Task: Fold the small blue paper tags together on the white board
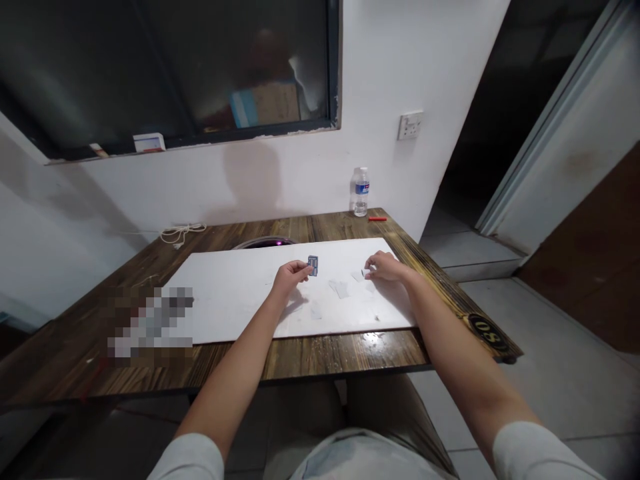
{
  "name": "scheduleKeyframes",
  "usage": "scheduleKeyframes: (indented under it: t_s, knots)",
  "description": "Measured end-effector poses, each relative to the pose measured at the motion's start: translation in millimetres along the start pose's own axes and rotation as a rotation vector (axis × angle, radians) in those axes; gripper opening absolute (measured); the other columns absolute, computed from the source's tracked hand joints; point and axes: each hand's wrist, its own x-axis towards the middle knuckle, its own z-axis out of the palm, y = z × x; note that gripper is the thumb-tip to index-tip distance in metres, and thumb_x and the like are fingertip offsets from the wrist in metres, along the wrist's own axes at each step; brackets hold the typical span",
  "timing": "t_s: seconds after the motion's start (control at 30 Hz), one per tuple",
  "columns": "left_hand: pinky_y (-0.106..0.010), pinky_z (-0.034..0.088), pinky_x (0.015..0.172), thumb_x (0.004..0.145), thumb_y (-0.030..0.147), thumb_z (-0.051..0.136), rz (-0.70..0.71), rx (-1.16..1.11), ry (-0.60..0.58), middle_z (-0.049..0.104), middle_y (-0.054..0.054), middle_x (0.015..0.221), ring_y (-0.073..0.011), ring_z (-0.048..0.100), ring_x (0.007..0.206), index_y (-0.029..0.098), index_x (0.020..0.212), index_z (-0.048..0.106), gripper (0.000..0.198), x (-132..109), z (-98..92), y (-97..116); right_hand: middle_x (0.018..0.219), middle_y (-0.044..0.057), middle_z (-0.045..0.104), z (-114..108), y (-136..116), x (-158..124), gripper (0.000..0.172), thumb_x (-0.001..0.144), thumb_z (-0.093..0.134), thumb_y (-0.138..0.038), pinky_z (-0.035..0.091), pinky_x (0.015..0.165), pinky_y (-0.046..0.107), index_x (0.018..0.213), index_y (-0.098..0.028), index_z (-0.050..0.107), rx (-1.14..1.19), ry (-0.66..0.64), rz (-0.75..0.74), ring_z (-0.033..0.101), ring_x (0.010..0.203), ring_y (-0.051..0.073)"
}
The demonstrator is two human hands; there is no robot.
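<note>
A small blue-printed card [313, 265] lies pinched in the left hand [291, 279] over a white board [225, 293] on the worktop [340, 353]; the right hand [386, 267] curls at a white paper scrap [357, 275] (whether it grips, I cannot tell).

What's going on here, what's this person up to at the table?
A person is working with both bare hands over a large white sheet on a wooden table. Their left hand holds a small blue printed card at its fingertips. Their right hand sits just beside small white scraps, with more scraps lying between the hands. A plastic water bottle stands at the table's far edge.
</note>
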Motion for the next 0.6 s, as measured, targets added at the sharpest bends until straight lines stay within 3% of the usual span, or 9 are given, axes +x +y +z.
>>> scheduleKeyframes:
  t_s: [0.1, 0.27, 0.43, 0.6]
  knots:
    - [-0.026, 0.042, 0.059, 0.053, 0.046, 0.085, 0.001, -0.009, -0.01, 0.062, 0.001, 0.06, -0.0113, 0.053, 0.055, 0.017, 0.069, 0.066, 0.038, -0.5, 0.0, 0.2, 0.109, 0.011, 0.066, -1.1, -1.5, 0.2, 0.025, 0.071, 0.079, -0.037, 0.045, 0.083, 0.03, 0.091, -0.022, 0.076, 0.02, 0.007, -0.017, 0.059, 0.099, 0.025]
    - [-0.026, 0.042, 0.058, 0.054, 0.047, 0.085, 0.007, -0.01, -0.01, 0.063, 0.0, 0.062, -0.0118, 0.053, 0.056, 0.017, 0.071, 0.067, 0.038, -0.6, -0.2, -0.6, 0.085, 0.006, 0.071, -3.8, -8.9, -1.6, 0.017, 0.074, 0.074, -0.033, 0.043, 0.066, 0.026, 0.083, -0.019, 0.073, 0.145, 0.028, 0.025, 0.063, 0.077, 0.019]
    - [-0.026, 0.042, 0.059, 0.055, 0.047, 0.084, 0.001, 0.006, 0.004, 0.064, -0.001, 0.063, -0.012, 0.054, 0.057, 0.017, 0.072, 0.068, 0.038, -1.9, -0.1, 1.0, 0.075, 0.003, 0.071, -6.6, -14.1, -3.3, 0.012, 0.075, 0.072, -0.03, 0.041, 0.061, 0.025, 0.078, -0.019, 0.068, 0.318, 0.207, 0.062, 0.063, 0.07, 0.016]
    - [-0.026, 0.042, 0.057, 0.053, 0.047, 0.085, -0.01, 0.006, 0.02, 0.063, 0.0, 0.061, -0.0123, 0.054, 0.056, 0.017, 0.072, 0.068, 0.039, -0.3, -0.1, -1.7, 0.062, 0.0, 0.066, -7.2, -16.9, -1.1, 0.027, 0.065, 0.079, -0.037, 0.046, 0.06, 0.027, 0.077, -0.019, 0.063, 0.695, 0.348, 0.092, 0.063, 0.06, 0.016]
